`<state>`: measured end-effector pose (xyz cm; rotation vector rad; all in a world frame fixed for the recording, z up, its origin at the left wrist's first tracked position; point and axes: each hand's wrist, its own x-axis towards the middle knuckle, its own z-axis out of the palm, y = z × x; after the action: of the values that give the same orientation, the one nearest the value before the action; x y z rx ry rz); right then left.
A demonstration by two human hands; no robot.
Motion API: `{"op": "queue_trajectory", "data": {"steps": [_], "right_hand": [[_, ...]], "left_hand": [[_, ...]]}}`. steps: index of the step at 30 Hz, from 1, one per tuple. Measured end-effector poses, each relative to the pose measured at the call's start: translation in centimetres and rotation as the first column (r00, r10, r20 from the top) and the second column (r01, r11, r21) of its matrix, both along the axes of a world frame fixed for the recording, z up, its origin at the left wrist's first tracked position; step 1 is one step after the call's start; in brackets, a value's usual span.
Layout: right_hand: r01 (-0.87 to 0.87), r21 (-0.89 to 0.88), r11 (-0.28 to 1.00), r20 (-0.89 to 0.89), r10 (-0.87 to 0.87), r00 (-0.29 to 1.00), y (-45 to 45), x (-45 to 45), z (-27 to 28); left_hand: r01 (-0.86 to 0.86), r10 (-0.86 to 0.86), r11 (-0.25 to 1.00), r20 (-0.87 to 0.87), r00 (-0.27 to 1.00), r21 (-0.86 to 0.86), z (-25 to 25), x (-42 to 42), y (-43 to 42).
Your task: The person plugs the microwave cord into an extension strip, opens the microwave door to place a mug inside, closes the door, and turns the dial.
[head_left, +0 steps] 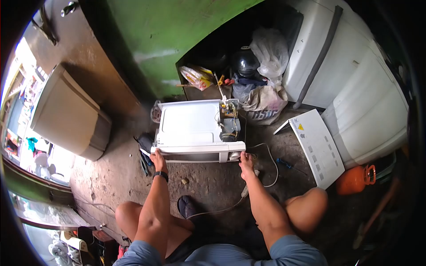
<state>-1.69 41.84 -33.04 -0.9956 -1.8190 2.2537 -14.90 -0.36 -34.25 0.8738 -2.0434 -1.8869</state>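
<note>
A white microwave oven (191,122) without its outer cover lies on the floor in front of me, its front side toward me. Wiring and metal parts (230,126) show at its right end. My left hand (158,160) grips the left end of the front panel, with a black band on the wrist. At the right end of the panel, beside a knob, my right hand (246,163) has its fingers closed on the edge. The white bent metal cover (317,148) stands on the floor to the right, with a yellow warning label and vent slots.
A screwdriver (290,165) and a power cord (276,177) lie right of the oven. Pliers (144,163) are at its left. An orange gas cylinder (350,181), a white appliance (364,97), bags (266,104) and a beige cabinet (66,115) stand around.
</note>
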Motion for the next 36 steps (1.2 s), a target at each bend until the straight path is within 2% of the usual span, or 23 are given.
{"op": "queue_trajectory", "data": {"steps": [3,4,5,8,9,10,11,12,13,15,17,18,20,23,25,27,28,29,31,32,34,35,36], "right_hand": [[-0.043,-0.032,0.999,0.028,0.044,0.999,0.4,0.4,-0.1],[-0.050,-0.066,0.997,0.046,0.053,0.998,0.3,0.5,1.0],[-0.054,-0.102,0.993,0.060,0.061,0.996,0.2,0.7,2.1],[-0.053,-0.100,0.994,0.077,0.060,0.995,-0.1,1.1,3.5],[-0.034,-0.121,0.992,0.082,0.044,0.996,-0.3,1.1,3.6],[-0.007,-0.145,0.989,0.069,0.017,0.997,-0.6,1.3,3.6],[0.000,-0.150,0.989,0.077,0.012,0.997,-0.8,1.5,3.2],[0.007,-0.176,0.984,0.085,0.009,0.996,-0.9,2.0,2.4],[0.014,-0.199,0.980,0.098,0.006,0.995,-1.0,2.7,1.6],[0.037,-0.171,0.985,0.128,-0.015,0.992,-1.8,4.0,0.6],[0.000,-0.181,0.983,0.187,0.034,0.982,-2.3,4.9,-0.3],[-0.046,-0.196,0.979,0.165,0.080,0.983,-2.0,5.0,-2.4],[-0.064,-0.167,0.984,0.176,0.094,0.980,-2.6,5.5,-0.7],[-0.078,-0.157,0.985,0.175,0.105,0.979,-2.7,5.3,1.4],[-0.066,-0.177,0.982,0.166,0.096,0.981,-2.6,5.1,1.7],[-0.053,-0.216,0.975,0.152,0.087,0.985,-2.4,5.0,1.6],[-0.055,-0.239,0.970,0.152,0.093,0.984,-2.4,4.9,1.5],[-0.051,-0.241,0.969,0.153,0.090,0.984,-2.4,4.7,1.5],[-0.053,-0.264,0.963,0.199,0.108,0.974,-2.5,4.5,1.1],[-0.052,-0.267,0.962,0.204,0.109,0.973,-2.6,4.5,0.8],[-0.107,-0.233,0.966,0.196,0.155,0.968,-2.9,4.5,-0.5],[-0.112,-0.239,0.965,0.202,0.162,0.966,-3.0,4.6,-0.8],[-0.141,-0.170,0.975,0.237,0.180,0.955,-3.0,4.4,-1.0]], "left_hand": [[0.083,-0.082,0.996,-0.038,0.996,0.019,2.4,0.7,1.0],[0.078,-0.048,0.985,-0.188,0.981,0.157,2.5,0.9,1.8],[0.090,-0.088,0.965,-0.019,0.996,0.248,8.1,3.3,3.9],[0.080,-0.035,0.933,-0.134,0.990,0.352,5.9,5.5,6.1],[-0.030,0.061,0.930,-0.074,0.995,0.367,4.9,6.3,7.8],[-0.013,0.038,0.932,-0.064,0.997,0.361,3.6,7.7,9.4],[0.060,-0.085,0.961,0.084,0.993,0.270,0.6,8.8,10.4],[0.234,-0.235,0.972,0.026,0.972,0.033,-3.2,10.7,12.6],[0.456,-0.448,0.887,0.101,0.888,-0.074,-3.0,12.4,14.5],[0.655,-0.643,0.732,0.128,0.755,-0.187,-1.5,14.7,18.1],[0.725,-0.722,0.652,0.112,0.683,-0.222,1.4,15.0,20.5],[0.727,-0.723,0.651,0.111,0.681,-0.219,1.8,14.6,21.2],[0.751,-0.754,0.643,0.044,0.655,-0.154,2.1,13.7,22.0],[0.764,-0.761,0.628,0.090,0.643,-0.150,5.4,13.4,22.9],[0.752,-0.745,0.650,0.107,0.659,-0.107,5.3,13.8,23.3],[0.904,-0.806,0.249,0.444,0.392,-0.346,6.5,14.6,23.3],[0.932,-0.795,0.142,0.522,0.309,-0.334,7.3,15.4,23.2],[0.932,-0.795,0.138,0.524,0.305,-0.334,8.3,15.6,23.1],[0.901,-0.686,-0.352,0.725,-0.065,-0.252,10.1,15.9,22.5],[0.903,-0.684,-0.352,0.727,-0.068,-0.247,11.1,16.0,21.9],[0.756,-0.568,-0.583,0.814,-0.118,-0.298,14.7,16.2,20.6],[0.762,-0.565,-0.579,0.816,-0.119,-0.290,16.5,16.3,19.9],[0.742,-0.519,-0.624,0.840,-0.158,-0.246,18.2,16.3,19.4]]}}
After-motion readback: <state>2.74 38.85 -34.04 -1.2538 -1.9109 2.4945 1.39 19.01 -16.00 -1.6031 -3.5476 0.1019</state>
